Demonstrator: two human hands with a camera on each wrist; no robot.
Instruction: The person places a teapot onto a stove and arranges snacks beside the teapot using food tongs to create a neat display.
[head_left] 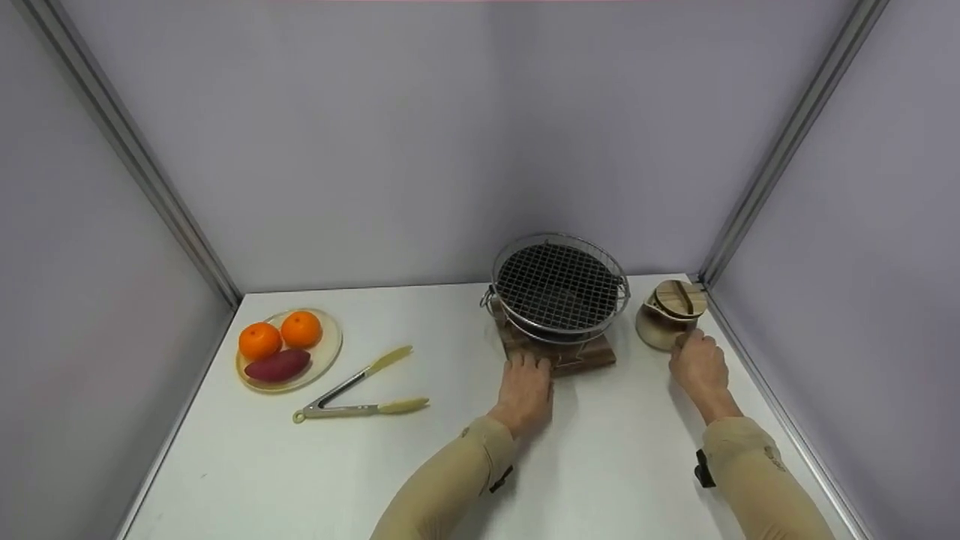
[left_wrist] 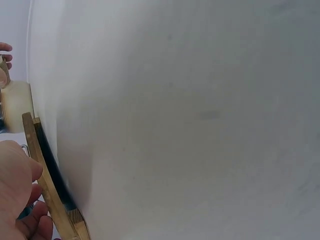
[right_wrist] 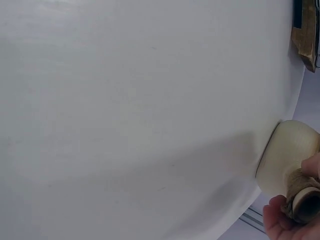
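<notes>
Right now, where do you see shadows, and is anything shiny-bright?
Head view: a soft shadow on the back wall above the grill; left wrist view: a faint one on the white table beside the wooden base; right wrist view: shadows stretching across the table near the pot, plus pale glare near the top left.
</notes>
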